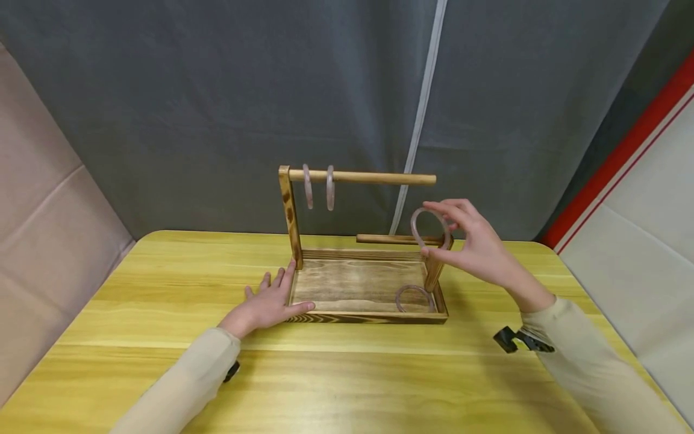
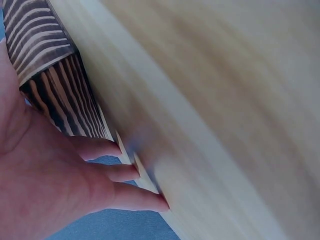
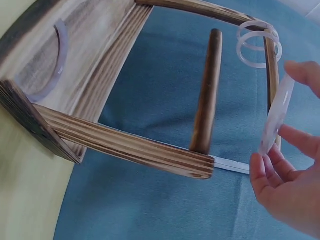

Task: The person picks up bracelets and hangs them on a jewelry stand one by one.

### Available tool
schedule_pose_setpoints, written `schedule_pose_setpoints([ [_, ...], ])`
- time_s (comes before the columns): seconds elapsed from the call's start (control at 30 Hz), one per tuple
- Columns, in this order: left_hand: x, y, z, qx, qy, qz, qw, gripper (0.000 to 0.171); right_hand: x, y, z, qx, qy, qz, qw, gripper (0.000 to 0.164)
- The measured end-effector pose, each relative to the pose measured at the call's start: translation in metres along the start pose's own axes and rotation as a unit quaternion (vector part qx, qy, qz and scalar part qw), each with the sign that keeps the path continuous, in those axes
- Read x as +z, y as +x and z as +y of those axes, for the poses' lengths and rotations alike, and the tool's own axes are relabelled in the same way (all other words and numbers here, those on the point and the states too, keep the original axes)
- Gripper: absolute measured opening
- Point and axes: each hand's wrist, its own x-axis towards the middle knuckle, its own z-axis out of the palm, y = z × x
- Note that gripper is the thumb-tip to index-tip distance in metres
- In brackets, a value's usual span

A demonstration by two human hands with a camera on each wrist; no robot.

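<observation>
right grip (image 1: 478, 246), pinching a bangle (image 1: 414, 228), partly hides one post (image 1: 434, 275) in head view.

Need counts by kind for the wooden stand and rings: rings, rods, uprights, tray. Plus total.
Rings: 4 (hanging rings, tray ring, held ring)
Rods: 2 (upper rod, lower rod)
Uprights: 2 (tall upright, short upright)
Tray: 1
Total: 9

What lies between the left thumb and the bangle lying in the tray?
Only bare tray floor separates the left hand, at its thumb, from that bangle; the head view shows it.
</observation>
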Motion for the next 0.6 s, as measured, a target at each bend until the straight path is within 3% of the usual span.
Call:
schedule_pose_setpoints([
  [0.33,0.001,0.002,-0.002,0.000,-0.002,0.000,1.0000,0.108,-0.010,0.017,-0.005,0.031,0.004,0.044,0.999,0.069],
  [0.6,0.002,0.003,-0.003,0.001,-0.001,-0.001,1.0000,0.108,-0.010,0.027,-0.006,0.016,-0.003,0.059,0.998,0.070],
])
